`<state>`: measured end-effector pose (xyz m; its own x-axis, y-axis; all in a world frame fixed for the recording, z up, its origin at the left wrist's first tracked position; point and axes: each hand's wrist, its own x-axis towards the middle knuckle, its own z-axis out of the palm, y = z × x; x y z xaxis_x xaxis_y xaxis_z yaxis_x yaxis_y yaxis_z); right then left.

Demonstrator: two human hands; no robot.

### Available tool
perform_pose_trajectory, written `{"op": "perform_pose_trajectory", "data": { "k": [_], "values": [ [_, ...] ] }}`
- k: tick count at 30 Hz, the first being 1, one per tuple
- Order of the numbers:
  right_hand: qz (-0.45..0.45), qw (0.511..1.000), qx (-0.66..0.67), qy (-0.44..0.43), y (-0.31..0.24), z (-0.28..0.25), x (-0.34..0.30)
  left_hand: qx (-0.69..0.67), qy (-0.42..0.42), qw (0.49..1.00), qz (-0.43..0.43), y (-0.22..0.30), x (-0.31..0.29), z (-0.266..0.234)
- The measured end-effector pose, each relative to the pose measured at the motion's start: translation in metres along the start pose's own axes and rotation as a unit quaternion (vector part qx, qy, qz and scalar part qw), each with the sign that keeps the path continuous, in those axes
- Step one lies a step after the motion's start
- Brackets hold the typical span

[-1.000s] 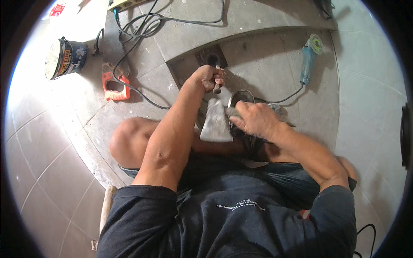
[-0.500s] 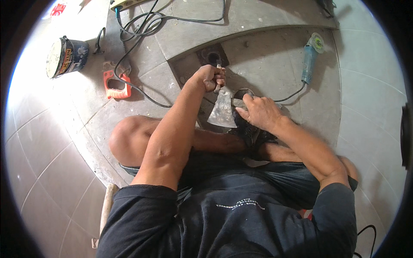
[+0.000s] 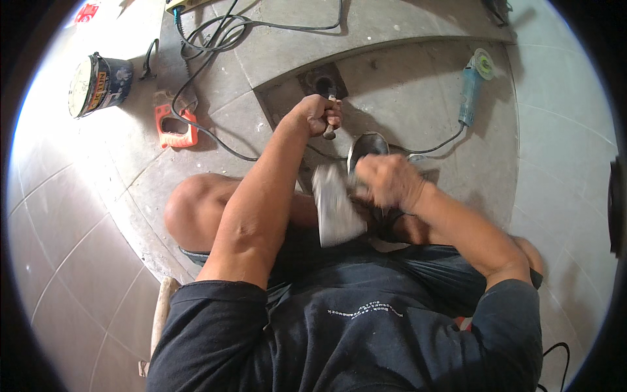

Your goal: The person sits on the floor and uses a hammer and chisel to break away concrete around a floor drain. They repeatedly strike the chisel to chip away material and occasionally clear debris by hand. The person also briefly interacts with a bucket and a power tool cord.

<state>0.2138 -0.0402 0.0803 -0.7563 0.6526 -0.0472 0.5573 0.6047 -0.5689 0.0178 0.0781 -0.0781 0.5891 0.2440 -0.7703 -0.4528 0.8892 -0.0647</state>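
My left hand (image 3: 317, 116) is closed around a chisel (image 3: 330, 134), whose struck end sticks out toward me. The chisel's far end points to a dark hole (image 3: 323, 85) in a square, rough-edged opening in the floor; I cannot tell whether it touches. My right hand (image 3: 394, 181), blurred by motion, grips a hatchet (image 3: 338, 212) by its short handle. The broad grey head of the hatchet hangs over my legs, apart from the chisel.
An angle grinder (image 3: 470, 91) lies on the right of the recessed floor, its cord running left. On the left are an orange-handled handsaw (image 3: 175, 130), a bucket (image 3: 104, 85) and coiled black cable (image 3: 215, 36). A raised curved ledge (image 3: 405, 26) borders the recess.
My right hand has drawn the hatchet back toward my body and away from the chisel's end. My left hand and the chisel have barely moved.
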Motion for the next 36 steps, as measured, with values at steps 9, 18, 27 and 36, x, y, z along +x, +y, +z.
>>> {"op": "perform_pose_trajectory", "data": {
  "k": [9,18,27,36],
  "values": [
    [0.195,0.977,-0.024,-0.088,-0.002,-0.001,0.009,0.002,-0.01,1.0,-0.001,0.0,0.002,0.0],
    [0.195,0.979,0.02,-0.056,-0.025,-0.024,0.0,0.378,0.199,0.893,0.144,-0.039,0.008,0.018],
    [0.23,0.969,0.052,-0.067,-0.015,-0.032,0.003,0.12,0.131,0.982,0.057,-0.033,0.019,0.01],
    [0.248,0.964,0.05,-0.087,-0.011,-0.018,-0.001,0.092,0.101,0.99,0.037,-0.022,0.006,0.011]
  ]
}}
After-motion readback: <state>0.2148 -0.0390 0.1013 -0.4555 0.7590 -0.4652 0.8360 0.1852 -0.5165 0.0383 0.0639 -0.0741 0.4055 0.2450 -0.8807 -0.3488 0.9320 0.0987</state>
